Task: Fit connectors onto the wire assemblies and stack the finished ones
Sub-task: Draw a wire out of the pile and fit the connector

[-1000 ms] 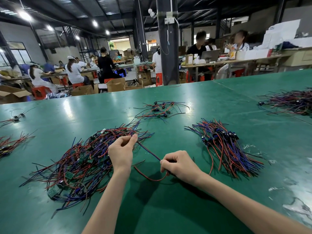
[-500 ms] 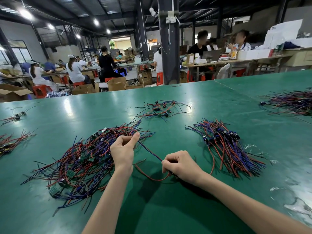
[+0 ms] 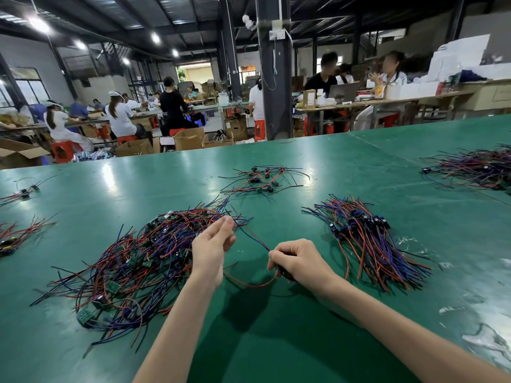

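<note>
Head view: left hand (image 3: 211,244) pinched one end of the wire assembly (image 3: 253,239); right hand (image 3: 298,261) curled round the other end (dark part, mostly hidden). Assembly spanned both hands above green table (image 3: 276,349), between tangled pile (image 3: 132,261) and stacked bundle (image 3: 367,239).

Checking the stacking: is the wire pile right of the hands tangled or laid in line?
Laid in line: the right pile has roughly parallel wires, connectors bunched at the far end.

Glossy green table (image 3: 359,167), plastic-sheathed wires (image 3: 367,244)
</note>
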`<action>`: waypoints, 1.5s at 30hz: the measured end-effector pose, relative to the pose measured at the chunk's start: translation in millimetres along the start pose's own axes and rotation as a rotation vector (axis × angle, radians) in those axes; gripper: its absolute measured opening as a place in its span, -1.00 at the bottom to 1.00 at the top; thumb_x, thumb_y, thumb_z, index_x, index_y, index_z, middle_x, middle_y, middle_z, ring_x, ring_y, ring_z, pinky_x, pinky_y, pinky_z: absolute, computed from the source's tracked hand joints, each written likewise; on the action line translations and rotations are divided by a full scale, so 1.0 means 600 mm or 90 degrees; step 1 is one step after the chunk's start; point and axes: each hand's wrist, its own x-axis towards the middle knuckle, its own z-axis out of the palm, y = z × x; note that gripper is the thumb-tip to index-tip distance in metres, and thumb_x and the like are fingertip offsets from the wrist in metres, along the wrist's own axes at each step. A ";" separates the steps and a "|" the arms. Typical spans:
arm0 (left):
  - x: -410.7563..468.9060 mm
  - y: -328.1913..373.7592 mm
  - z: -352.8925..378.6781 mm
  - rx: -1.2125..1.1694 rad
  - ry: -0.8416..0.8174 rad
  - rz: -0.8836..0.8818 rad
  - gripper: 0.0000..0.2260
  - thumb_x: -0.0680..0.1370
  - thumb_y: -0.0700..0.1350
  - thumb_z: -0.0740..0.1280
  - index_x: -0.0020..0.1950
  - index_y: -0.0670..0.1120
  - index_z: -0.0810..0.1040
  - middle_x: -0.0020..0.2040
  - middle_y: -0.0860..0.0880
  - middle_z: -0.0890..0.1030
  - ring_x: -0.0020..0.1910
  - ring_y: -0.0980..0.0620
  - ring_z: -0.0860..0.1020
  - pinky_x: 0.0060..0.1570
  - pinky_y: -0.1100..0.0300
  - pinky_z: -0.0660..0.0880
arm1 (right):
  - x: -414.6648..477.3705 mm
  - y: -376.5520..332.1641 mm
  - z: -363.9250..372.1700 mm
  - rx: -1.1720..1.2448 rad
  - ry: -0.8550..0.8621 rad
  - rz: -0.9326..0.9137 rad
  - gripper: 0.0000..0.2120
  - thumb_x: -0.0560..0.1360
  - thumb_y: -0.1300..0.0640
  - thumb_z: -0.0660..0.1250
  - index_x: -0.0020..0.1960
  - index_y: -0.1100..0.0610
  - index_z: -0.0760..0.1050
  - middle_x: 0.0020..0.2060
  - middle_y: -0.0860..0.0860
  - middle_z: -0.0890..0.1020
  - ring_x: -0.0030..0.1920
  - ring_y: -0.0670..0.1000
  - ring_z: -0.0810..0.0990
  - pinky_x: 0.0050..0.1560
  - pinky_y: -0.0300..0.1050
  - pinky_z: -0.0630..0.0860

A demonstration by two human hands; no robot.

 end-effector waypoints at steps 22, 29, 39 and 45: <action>-0.079 -0.018 0.063 0.078 -0.229 -0.114 -0.83 0.58 -0.24 0.24 -0.07 -0.23 0.62 -0.27 -0.04 0.68 -0.38 0.19 0.58 -0.32 0.42 0.46 | 0.023 -0.006 -0.009 0.352 -0.006 0.150 -0.68 0.58 -0.05 0.16 0.02 0.13 0.59 -0.25 -0.01 0.55 -0.22 -0.04 0.51 -0.15 -0.13 0.48; -0.068 -0.013 0.050 0.031 -0.225 -0.164 -0.79 0.44 -0.08 0.33 -0.02 -0.14 0.67 -0.09 -0.14 0.69 -0.20 0.03 0.66 -0.10 0.19 0.61 | 0.012 -0.004 0.006 0.300 -0.066 0.124 -0.85 0.59 0.10 0.22 -0.03 0.19 0.45 -0.17 0.08 0.63 -0.18 0.01 0.60 -0.07 -0.11 0.50; -0.065 -0.013 0.053 -0.033 -0.274 -0.160 -0.73 0.46 -0.13 0.28 0.03 -0.29 0.59 -0.16 -0.15 0.65 -0.40 -0.02 0.57 -0.29 0.17 0.58 | 0.010 -0.004 0.006 0.218 -0.070 0.036 -0.71 0.61 0.16 0.16 -0.27 0.16 0.42 -0.55 0.00 0.47 -0.51 -0.10 0.38 -0.38 -0.27 0.33; -0.064 -0.021 0.051 0.013 -0.235 -0.120 -0.65 0.43 -0.04 0.33 0.00 -0.32 0.62 -0.23 -0.12 0.66 -0.29 0.04 0.59 -0.17 0.24 0.56 | 0.009 -0.004 0.010 0.194 -0.070 0.057 -0.71 0.62 0.19 0.15 -0.25 0.21 0.43 -0.60 0.01 0.46 -0.57 -0.09 0.37 -0.42 -0.21 0.30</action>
